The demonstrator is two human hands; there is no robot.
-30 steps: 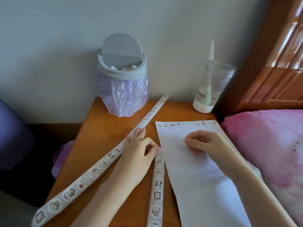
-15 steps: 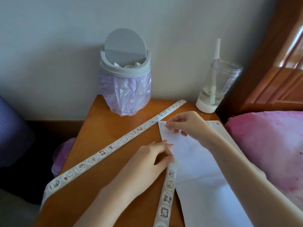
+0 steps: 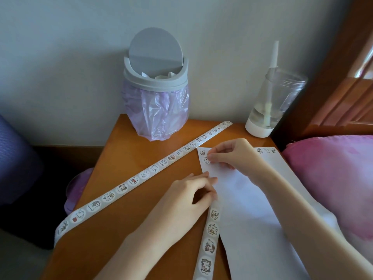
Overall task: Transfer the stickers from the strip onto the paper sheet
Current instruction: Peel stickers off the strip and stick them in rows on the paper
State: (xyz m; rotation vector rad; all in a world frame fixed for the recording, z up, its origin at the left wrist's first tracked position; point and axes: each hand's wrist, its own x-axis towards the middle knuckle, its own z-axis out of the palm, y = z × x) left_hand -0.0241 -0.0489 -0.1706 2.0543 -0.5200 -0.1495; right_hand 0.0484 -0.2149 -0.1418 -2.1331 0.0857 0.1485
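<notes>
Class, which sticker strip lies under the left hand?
The near white sticker strip beside the white paper sheet; the long diagonal sticker strip lies untouched.

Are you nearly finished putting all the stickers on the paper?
Not nearly. Done: a row of stickers lines the top edge of the paper sheet. In hand: the right hand is pressing a sticker down under the row's left end, while the left hand holds the strip. Left: the strip is full of stickers, and most of the sheet is blank.
</notes>
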